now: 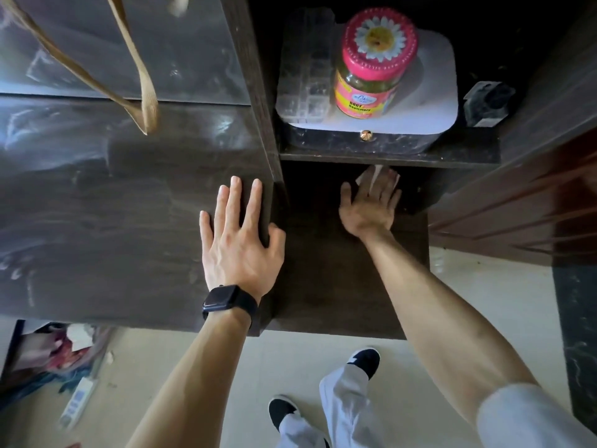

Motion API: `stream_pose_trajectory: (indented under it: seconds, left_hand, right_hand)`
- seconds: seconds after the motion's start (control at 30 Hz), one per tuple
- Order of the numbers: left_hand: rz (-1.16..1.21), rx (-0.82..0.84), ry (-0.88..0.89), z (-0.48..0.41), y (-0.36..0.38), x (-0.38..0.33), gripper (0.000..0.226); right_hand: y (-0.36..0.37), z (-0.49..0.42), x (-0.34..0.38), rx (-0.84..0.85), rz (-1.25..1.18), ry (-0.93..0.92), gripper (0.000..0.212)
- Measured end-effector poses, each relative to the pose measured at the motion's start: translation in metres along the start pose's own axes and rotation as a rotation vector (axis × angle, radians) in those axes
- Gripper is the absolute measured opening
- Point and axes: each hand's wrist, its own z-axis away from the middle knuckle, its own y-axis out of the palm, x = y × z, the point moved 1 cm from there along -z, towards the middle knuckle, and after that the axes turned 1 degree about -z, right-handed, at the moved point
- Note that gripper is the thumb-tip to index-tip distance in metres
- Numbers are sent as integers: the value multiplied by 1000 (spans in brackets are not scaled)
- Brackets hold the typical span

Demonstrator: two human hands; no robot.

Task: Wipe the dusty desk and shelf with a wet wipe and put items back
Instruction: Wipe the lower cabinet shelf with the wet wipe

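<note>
The wipe (376,176) lies white and crumpled on the lower shelf (339,279), under the fingertips of the right hand (368,208), which presses it flat with straight, spread fingers. Only its far edge shows past the fingers, just below the front lip of the upper shelf (387,155). The left hand (239,240), wearing a black watch (226,300), rests flat on the smeared desk (113,205) to the left of the right hand, 4 fingers straight on top and the thumb down over the desk's right edge. The 2 hands are apart; neither grips anything. Beyond the right hand, on the upper shelf, a box (433,101) carries a pink-lidded jar (371,66) and a clear case (305,69). A tan strap (142,76) hangs beyond the left hand.
</note>
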Motion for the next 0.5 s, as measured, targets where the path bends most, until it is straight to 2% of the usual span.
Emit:
stream_pose_trajectory:
  seconds: [0.1,0.17,0.27,0.3,0.37,0.43,0.5]
  left_hand:
    - [5,-2,-8,0,0,0,68]
    - [11,1,-7,0,0,0,68]
    - [13,6,0,0,-1,1,68]
    - [13,5,3,0,-1,1,68]
    - [6,7,2,0,-1,1,67]
    - [7,10,0,0,-1,1,67]
    - [6,0,-1,0,0,1,67]
  right_hand:
    - [20,40,20,61,78,-381,69]
    - [37,93,9,120,117,-642,67]
    - [45,159,-41,185,197,-814,63]
    - [43,162,-56,182,231,-807,63]
    - [32,135,-69,147,231,-677,64]
    - [17,90,-56,85,192,-474,64]
    - [6,46,-28,28,211,-348,64]
